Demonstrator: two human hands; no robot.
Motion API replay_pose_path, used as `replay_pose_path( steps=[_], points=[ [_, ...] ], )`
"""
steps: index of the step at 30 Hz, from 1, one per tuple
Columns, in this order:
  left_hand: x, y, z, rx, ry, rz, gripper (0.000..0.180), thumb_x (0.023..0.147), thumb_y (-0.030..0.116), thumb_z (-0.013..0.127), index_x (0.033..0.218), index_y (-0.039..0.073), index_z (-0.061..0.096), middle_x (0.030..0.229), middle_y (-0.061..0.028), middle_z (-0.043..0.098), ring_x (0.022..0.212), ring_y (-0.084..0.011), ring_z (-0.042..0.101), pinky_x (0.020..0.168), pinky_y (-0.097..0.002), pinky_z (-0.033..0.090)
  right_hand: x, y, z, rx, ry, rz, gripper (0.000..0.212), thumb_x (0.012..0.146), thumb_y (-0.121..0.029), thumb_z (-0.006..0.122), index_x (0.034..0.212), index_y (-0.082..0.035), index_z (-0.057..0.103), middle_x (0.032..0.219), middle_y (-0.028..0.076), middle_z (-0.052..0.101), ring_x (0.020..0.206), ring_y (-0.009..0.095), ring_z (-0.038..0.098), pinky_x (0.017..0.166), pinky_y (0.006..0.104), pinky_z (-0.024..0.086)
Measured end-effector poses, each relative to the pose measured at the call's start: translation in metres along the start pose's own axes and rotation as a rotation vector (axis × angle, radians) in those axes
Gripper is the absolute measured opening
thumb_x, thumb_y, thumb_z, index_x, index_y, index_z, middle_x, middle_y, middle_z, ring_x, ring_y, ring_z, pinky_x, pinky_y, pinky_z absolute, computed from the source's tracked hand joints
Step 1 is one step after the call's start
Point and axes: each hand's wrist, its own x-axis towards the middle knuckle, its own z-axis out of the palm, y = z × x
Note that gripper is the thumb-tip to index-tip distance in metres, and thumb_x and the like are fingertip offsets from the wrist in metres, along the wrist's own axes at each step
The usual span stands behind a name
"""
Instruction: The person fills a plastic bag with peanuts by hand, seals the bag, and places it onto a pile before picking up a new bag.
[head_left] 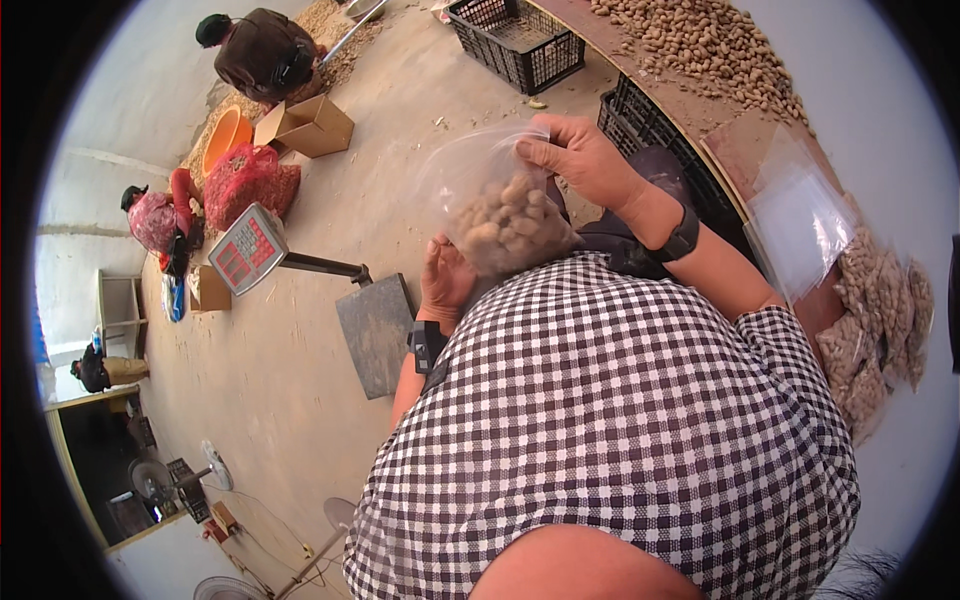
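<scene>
Far left: see cardboard box (210, 290), then orange basin (221, 140), tilted; can't make out contents. Next, bulging red mesh sack (245, 188), beside open cardboard box (325, 127). Mid-frame: left hand (446, 280) at lower left of clear plastic bag (505, 228), fingers slightly curled; can't tell if gripping. Bag held up in front of checked shirt (610, 400), partly filled with peanuts, pooled at bottom. Beyond it, black crate (535, 68) on floor. Right hand (585, 165) pinching bag's upper right edge between thumb and fingers. Far right: see flat clear bags (800, 220) stacked on table (735, 148), then filled bags (870, 300) packed with tan nuts.
</scene>
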Motion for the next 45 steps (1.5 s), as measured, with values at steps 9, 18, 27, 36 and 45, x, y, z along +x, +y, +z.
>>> replay_pose_path(
  steps=[9,18,27,36,45],
  points=[
    [0.006,0.038,0.012,0.709,-0.114,0.178,0.098,0.076,0.06,0.072,0.144,0.001,0.034,0.139,-0.0147,0.047,0.13,-0.0254,0.044,0.109,-0.0412,0.034,0.006,-0.001,0.013,0.115,-0.161,0.043,0.017,0.094,-0.02,0.064,0.094,-0.004,0.068,0.072,-0.005,0.06,0.061,0.003,0.051,0.054,0.0187,0.041],
    [0.013,0.033,0.028,0.648,-0.086,0.3,0.054,0.082,0.016,0.076,0.129,-0.001,0.054,0.124,-0.0097,0.061,0.117,-0.0206,0.056,0.103,-0.036,0.042,-0.008,0.033,-0.011,0.22,-0.042,0.183,0.018,0.094,-0.021,0.064,0.097,-0.004,0.069,0.07,-0.006,0.057,0.064,0.003,0.048,0.058,0.0179,0.039],
    [0.021,0.04,0.068,0.849,-0.146,0.503,0.018,0.09,0.004,0.065,0.107,-0.002,0.068,0.098,-0.0038,0.06,0.091,-0.0118,0.055,0.08,-0.0232,0.043,-0.029,0.017,-0.029,-0.123,-0.011,0.076,0.022,0.094,-0.023,0.063,0.102,-0.005,0.073,0.071,-0.005,0.056,0.065,0.004,0.046,0.059,0.0197,0.038],
    [0.009,0.051,0.084,0.732,-0.094,0.512,0.012,0.091,0.005,0.062,0.097,-0.003,0.068,0.087,-0.0065,0.06,0.079,-0.0134,0.054,0.071,-0.0261,0.041,-0.042,-0.014,-0.022,-0.356,0.013,-0.151,0.021,0.096,-0.018,0.061,0.103,-0.001,0.071,0.079,-0.001,0.06,0.07,0.006,0.05,0.062,0.0207,0.04],
    [0.001,0.051,0.082,0.635,-0.069,0.278,0.017,0.088,0.011,0.068,0.098,-0.003,0.067,0.092,-0.0037,0.062,0.084,-0.013,0.056,0.076,-0.0258,0.042,-0.039,0.013,-0.032,-0.132,-0.032,0.156,0.022,0.096,-0.02,0.06,0.104,-0.004,0.072,0.071,-0.005,0.051,0.066,0.005,0.043,0.059,0.02,0.038]
  ],
)
